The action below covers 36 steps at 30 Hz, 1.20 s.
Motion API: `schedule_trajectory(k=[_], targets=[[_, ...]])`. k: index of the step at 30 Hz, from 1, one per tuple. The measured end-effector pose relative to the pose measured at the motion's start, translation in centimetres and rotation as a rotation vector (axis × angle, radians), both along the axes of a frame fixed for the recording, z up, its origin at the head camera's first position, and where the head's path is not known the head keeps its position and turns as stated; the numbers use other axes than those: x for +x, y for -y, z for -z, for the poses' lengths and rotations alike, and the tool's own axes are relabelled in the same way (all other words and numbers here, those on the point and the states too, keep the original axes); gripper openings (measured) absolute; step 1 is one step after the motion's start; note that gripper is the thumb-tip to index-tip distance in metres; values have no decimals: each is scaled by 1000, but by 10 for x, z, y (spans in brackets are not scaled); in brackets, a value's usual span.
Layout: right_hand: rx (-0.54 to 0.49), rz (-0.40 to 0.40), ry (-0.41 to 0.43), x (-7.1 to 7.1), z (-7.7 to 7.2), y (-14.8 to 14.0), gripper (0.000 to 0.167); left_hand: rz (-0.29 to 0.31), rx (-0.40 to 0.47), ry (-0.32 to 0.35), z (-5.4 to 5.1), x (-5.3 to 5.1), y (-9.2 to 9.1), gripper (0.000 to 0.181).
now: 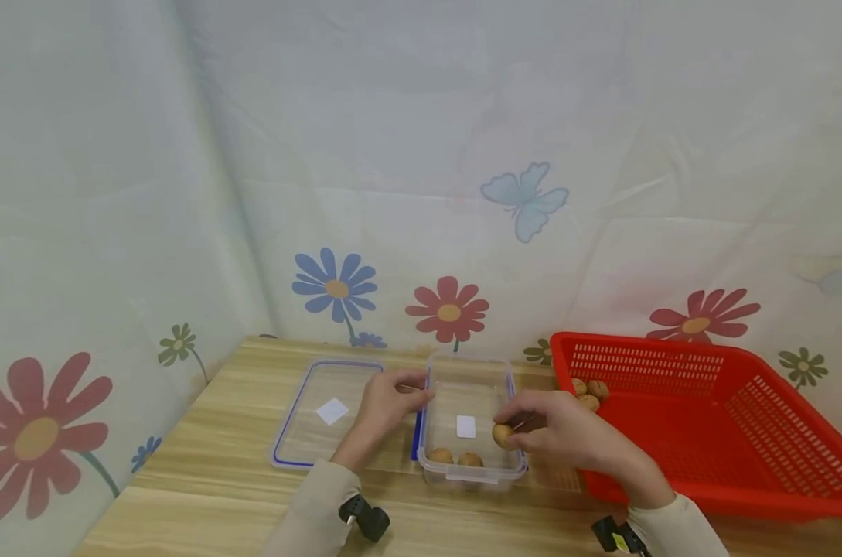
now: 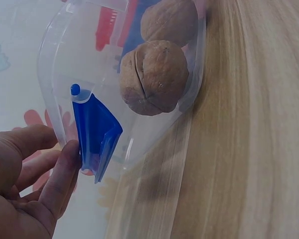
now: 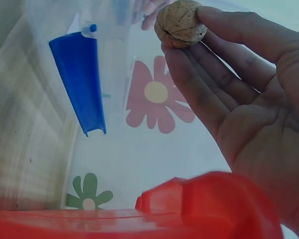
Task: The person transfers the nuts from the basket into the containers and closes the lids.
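Note:
A clear plastic container with a white label stands uncovered on the table. Two walnuts, one at the left and one beside it, lie inside at its near end. My left hand pinches the container's left rim between thumb and fingers, close to a blue latch that hangs down. Over the container's right edge, my right hand holds another walnut between thumb and fingertips. A second blue latch hangs on that side.
The clear lid with a blue seal and white label lies left of the container. To the right stands a red plastic basket with several walnuts in its far left corner. A flowered curtain hangs behind the wooden table.

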State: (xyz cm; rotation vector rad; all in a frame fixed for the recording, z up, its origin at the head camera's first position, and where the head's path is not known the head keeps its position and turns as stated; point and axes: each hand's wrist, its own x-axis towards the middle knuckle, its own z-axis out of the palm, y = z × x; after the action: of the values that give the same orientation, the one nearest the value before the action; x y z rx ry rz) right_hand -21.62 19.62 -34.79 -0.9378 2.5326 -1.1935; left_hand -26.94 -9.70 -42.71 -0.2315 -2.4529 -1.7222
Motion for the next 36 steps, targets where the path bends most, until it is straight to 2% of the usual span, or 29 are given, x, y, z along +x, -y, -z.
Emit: schedule_trajectory(k=[17, 28, 36], targets=[[103, -28, -46, -3, 16, 11, 22, -2, 3, 16, 2, -2, 1, 33], [128, -48, -65, -4, 21, 15, 22, 5, 4, 6, 2, -1, 1, 33], [128, -47, -32, -2, 20, 15, 21, 13, 6, -5, 4, -2, 1, 35]])
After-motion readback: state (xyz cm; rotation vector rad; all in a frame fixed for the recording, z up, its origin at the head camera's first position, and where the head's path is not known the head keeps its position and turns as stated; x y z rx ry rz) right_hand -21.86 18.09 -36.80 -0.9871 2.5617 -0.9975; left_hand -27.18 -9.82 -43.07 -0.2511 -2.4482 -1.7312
